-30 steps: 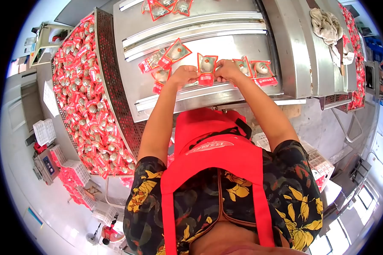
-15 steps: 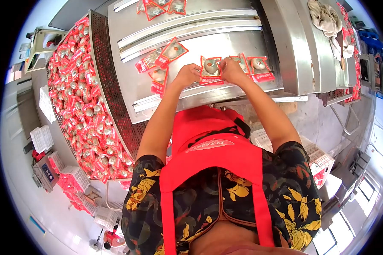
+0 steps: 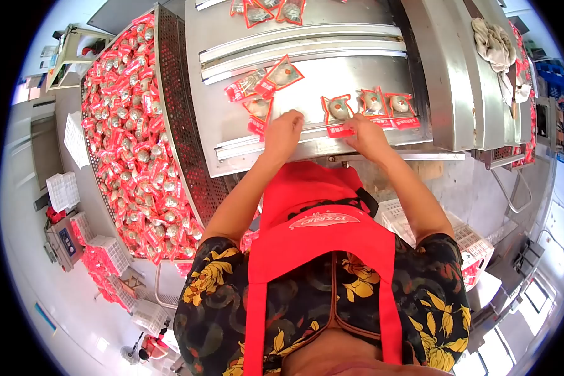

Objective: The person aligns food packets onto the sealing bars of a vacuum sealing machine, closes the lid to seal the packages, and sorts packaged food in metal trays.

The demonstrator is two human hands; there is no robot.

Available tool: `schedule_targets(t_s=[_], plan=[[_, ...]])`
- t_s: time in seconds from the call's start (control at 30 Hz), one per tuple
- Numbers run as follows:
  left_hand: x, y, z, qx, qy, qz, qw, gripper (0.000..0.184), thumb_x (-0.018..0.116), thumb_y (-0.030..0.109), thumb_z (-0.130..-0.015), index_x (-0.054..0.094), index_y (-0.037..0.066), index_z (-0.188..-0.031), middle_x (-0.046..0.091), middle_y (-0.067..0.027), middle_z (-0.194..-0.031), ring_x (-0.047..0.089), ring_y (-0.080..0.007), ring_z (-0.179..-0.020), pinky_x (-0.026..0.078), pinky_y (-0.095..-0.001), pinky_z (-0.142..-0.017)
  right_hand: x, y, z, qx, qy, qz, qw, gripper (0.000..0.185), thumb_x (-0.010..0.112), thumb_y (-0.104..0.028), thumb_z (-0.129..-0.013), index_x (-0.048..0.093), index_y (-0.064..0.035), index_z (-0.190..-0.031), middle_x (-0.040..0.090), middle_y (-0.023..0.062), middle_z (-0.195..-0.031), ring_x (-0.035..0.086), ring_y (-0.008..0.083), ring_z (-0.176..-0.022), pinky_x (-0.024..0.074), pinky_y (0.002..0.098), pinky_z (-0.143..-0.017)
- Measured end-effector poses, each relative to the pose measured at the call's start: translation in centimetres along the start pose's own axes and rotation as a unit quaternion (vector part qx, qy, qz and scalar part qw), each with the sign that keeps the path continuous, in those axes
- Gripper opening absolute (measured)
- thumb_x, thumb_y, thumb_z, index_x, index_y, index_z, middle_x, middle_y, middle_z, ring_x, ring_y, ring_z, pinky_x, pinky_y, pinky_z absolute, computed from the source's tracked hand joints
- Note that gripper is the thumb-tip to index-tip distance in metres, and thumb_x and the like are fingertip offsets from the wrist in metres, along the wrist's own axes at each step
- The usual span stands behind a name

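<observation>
A clear pouch with a red border and a round item inside [image 3: 338, 109] lies near the front sealing bar of the metal table [image 3: 313, 75]. My right hand [image 3: 365, 133] pinches its red lower end at the right corner. Two similar pouches [image 3: 373, 102] [image 3: 400, 105] lie side by side to the right, their red ends over the bar. My left hand [image 3: 284, 133] is over the bar left of the pouch, apart from it, its fingers bent and whatever is under them hidden. Further left, several pouches [image 3: 284, 74] lie overlapping, one [image 3: 257, 108] close to my left hand.
A perforated metal bin [image 3: 172, 81] full of red pouches stands at the left. More pouches [image 3: 291, 11] lie at the table's far side. On the right are steel housings [image 3: 442, 75] with a cloth [image 3: 494, 45]. White crates [image 3: 470, 244] stand below right.
My left hand has let go of the middle pouch and moved away to the left. The pouch now lies by the bar, near the two others, with my right hand at its red end.
</observation>
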State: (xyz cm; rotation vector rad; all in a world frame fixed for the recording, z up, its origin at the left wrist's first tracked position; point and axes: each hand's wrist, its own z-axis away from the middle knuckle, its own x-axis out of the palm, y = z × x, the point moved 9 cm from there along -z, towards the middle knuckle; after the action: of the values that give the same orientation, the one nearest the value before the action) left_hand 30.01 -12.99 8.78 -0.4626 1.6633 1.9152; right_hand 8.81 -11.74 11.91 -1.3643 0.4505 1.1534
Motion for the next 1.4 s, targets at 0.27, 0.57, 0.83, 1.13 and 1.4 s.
schedule_targets(t_s=[0.27, 0.57, 0.83, 1.13, 1.4], plan=[[-5.8, -1.8, -10.6, 0.063, 0.114, -0.32, 0.939, 0.01, 0.067, 0.009, -0.083, 0.067, 0.003, -0.092, 0.068, -0.0128, -0.093, 0.062, -0.0368, -0.094, 0.05, -0.0468, -0.079, 2.2, -1.1, -2.1, 0.06, -0.02, -0.245, 0.967, 0.018, 0.073, -0.02, -0.083, 0.072, -0.005, -0.095, 0.07, 0.0097, -0.084, 0.066, 0.0234, -0.073, 0.0516, 0.0345, -0.068], [2.8, -3.3, -4.9, -0.253, -0.102, 0.396, 0.877, 0.012, 0.071, 0.013, -0.09, 0.066, 0.002, -0.091, 0.068, -0.004, -0.085, 0.062, -0.0097, -0.075, 0.049, -0.0238, -0.062, 4.8, 1.3, -6.2, 0.233, -0.057, -0.571, 0.785, 0.021, 0.067, -0.012, -0.089, 0.064, 0.005, -0.101, 0.066, 0.0081, -0.072, 0.058, 0.0121, -0.051, 0.0403, 0.0242, -0.04], [3.8, -5.6, -2.2, -0.313, -0.105, 0.528, 0.783, 0.013, 0.067, 0.01, -0.092, 0.066, 0.0, -0.1, 0.064, -0.0021, -0.08, 0.057, -0.0094, -0.066, 0.048, -0.0217, -0.06, 7.0, 2.7, -8.9, 0.273, -0.117, -0.52, 0.801, 0.031, 0.07, 0.007, -0.076, 0.058, 0.0062, -0.105, 0.066, 0.0127, -0.073, 0.057, 0.015, -0.045, 0.0357, 0.0259, -0.035], [0.6, -7.9, -2.8, -0.233, -0.022, 0.307, 0.923, 0.012, 0.068, 0.003, -0.087, 0.066, -0.001, -0.099, 0.066, -0.0032, -0.077, 0.056, -0.0087, -0.059, 0.044, -0.0218, -0.053, 6.4, 2.1, -11.2, 0.071, 0.007, -0.251, 0.965, 0.032, 0.066, 0.007, -0.075, 0.059, 0.0057, -0.107, 0.067, 0.0225, -0.075, 0.066, 0.0293, -0.057, 0.0504, 0.0384, -0.05], [0.5, -10.2, -3.4, -0.169, -0.071, 0.13, 0.974, 0.015, 0.067, 0.002, -0.083, 0.065, -0.001, -0.097, 0.068, -0.0068, -0.076, 0.065, -0.0137, -0.065, 0.051, -0.0274, -0.061, 4.8, -1.9, -9.7, 0.021, 0.022, -0.096, 0.995, 0.02, 0.059, 0.001, -0.081, 0.053, 0.0015, -0.101, 0.068, 0.0254, -0.085, 0.067, 0.0424, -0.084, 0.0526, 0.0474, -0.074]])
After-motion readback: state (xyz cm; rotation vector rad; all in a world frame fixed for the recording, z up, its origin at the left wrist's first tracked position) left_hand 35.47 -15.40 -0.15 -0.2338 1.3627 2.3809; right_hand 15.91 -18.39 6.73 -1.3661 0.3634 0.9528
